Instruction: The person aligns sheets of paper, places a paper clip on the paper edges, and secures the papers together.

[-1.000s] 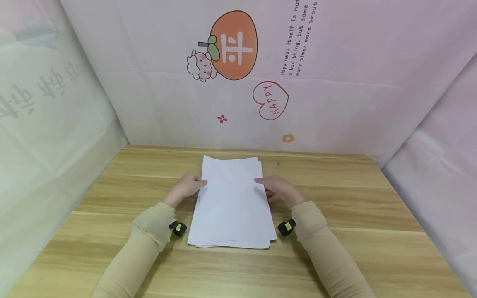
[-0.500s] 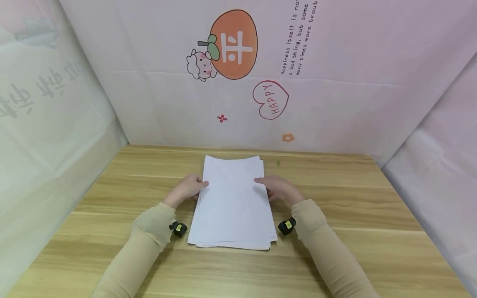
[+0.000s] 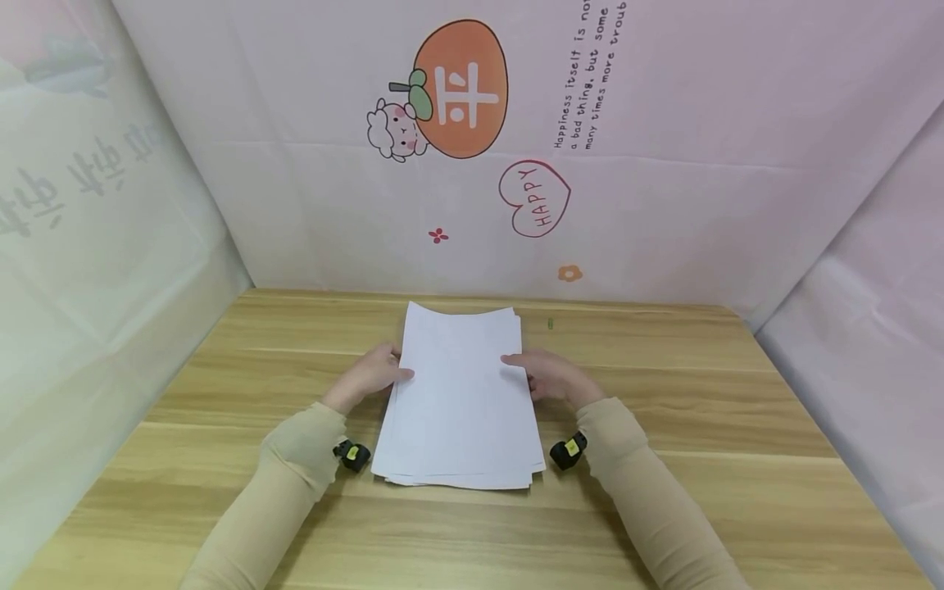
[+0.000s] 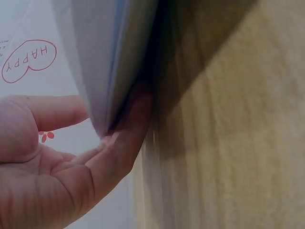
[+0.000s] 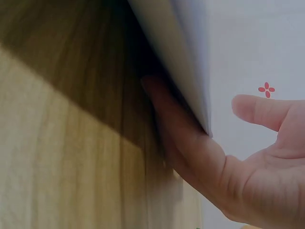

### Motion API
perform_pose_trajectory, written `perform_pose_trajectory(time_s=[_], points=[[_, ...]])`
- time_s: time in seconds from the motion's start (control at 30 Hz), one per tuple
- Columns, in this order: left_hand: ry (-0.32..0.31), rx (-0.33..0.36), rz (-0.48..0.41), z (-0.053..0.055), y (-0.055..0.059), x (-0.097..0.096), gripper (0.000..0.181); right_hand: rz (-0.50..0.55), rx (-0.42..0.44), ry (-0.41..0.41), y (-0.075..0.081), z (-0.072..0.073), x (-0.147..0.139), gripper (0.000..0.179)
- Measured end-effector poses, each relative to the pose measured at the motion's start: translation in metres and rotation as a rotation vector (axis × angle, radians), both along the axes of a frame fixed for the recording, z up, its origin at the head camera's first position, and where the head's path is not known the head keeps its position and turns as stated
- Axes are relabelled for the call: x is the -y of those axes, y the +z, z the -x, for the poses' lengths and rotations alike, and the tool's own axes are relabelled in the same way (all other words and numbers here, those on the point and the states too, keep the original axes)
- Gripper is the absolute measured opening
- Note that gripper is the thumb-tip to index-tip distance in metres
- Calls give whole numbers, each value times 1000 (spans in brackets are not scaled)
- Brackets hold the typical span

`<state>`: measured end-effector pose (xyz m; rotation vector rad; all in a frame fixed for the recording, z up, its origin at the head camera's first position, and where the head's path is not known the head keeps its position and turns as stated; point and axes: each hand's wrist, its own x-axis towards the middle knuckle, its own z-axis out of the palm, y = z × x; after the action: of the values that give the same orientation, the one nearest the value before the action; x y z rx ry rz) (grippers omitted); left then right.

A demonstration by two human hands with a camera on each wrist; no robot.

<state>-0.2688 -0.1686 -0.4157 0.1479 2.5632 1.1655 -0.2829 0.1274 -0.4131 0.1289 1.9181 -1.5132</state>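
Note:
A stack of white paper (image 3: 465,410) lies lengthwise on the table, its sheets slightly uneven at the near end and its far corners curling up. My left hand (image 3: 374,373) holds the stack's left edge, thumb on the top sheet; in the left wrist view its fingers (image 4: 116,152) reach underneath the raised edge. On the right edge, my right hand (image 3: 549,373) has its fingers (image 5: 183,129) stretched under the paper. The right thumb (image 5: 255,109) stands off from the sheets in the right wrist view. Both sets of fingertips are partly hidden beneath the stack.
The wood-grain table (image 3: 701,426) extends around the paper. A tiny green piece (image 3: 550,324) lies beyond the stack's far right corner. White printed cloth (image 3: 310,205) hangs behind and at both sides. A small black camera sits at each wrist.
The far left corner of the paper has risen a little and shifted right. My left thumb has slid slightly nearer. The right hand stays almost in place.

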Motion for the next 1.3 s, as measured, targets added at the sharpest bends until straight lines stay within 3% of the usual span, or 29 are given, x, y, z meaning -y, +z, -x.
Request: perform_pose_trajectory(time_s=[0.23, 0.43, 0.83, 1.07, 1.3], points=[[-62, 25, -92, 2, -5, -2, 45, 15, -18, 1, -1, -2, 1, 64], [-55, 26, -101, 0, -4, -2, 48, -32, -75, 49, -3, -2, 1, 56], [-51, 8, -128, -3, -5, 0, 50, -152, -135, 35, -5, -3, 1, 46], [-16, 28, -189, -5, -6, 2, 57, -170, -165, 25, -7, -3, -1, 42], [7, 4, -210, -5, -4, 4, 58, -149, -203, 11, -3, -3, -2, 47]])
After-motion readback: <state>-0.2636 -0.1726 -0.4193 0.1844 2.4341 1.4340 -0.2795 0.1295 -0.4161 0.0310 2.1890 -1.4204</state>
